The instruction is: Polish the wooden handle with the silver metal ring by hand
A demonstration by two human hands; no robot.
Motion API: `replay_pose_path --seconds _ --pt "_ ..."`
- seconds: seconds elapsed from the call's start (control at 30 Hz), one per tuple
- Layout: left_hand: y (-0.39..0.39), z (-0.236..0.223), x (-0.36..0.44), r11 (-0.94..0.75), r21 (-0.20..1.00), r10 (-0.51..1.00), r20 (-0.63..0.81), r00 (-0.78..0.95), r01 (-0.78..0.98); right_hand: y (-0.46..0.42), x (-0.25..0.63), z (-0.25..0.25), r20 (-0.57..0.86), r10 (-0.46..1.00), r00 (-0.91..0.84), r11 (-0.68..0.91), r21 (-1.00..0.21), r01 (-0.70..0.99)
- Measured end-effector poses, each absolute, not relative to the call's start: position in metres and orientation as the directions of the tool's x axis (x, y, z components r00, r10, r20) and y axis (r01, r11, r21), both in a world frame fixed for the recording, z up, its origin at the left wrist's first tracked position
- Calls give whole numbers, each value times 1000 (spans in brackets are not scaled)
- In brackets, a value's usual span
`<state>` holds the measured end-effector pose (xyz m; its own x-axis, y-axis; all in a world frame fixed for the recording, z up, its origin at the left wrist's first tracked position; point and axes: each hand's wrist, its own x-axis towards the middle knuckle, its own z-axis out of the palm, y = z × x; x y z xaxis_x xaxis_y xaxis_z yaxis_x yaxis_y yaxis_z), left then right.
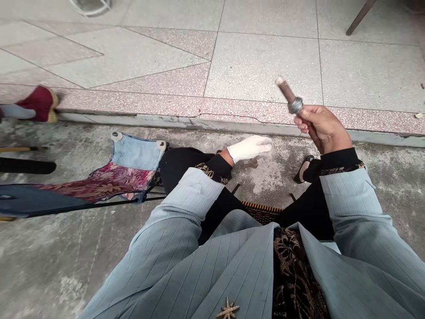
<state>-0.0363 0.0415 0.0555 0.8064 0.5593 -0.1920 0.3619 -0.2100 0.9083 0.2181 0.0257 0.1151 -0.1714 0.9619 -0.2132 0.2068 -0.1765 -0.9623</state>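
My right hand [320,126] is raised over my right knee, fingers wrapped round a brown wooden rod [287,92] with a silver ring-like band [295,105] on it; the rod points up and to the left. My left hand [251,147] wears a white glove and rests on my left knee, fingers stretched forward and held together, nothing visible in it. Both arms are in pale blue striped sleeves with black patterned cuffs. A small dark object [251,163] lies on the concrete just below the gloved hand.
I sit on a low seat over rough concrete. A raised terrazzo step [212,106] runs across ahead. To the left stands a folding stool with denim and floral fabric [109,177]. A person's red shoe [40,103] shows far left. A chair leg [360,17] is top right.
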Motion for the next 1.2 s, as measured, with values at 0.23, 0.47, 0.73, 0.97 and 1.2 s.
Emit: replay_pose_path --seconds 0.23,0.47,0.73,0.97,1.2 --pt "40 84 -41 -406 835 495 -141 857 371 49 208 102 -286 958 -18 -237 -825 512" --pt "46 96 -55 -471 764 583 -106 806 441 46 192 94 -524 824 -214 -19 -403 915" --pt "52 80 -58 -401 799 689 -59 723 447 33 197 109 -392 493 -777 -25 -899 438" --pt "47 62 -48 -365 789 679 -139 721 495 36 202 102 -339 791 -510 -164 -920 357" --pt "37 59 -37 -465 709 554 -235 799 531 40 199 92 -370 912 -177 -217 -801 558"
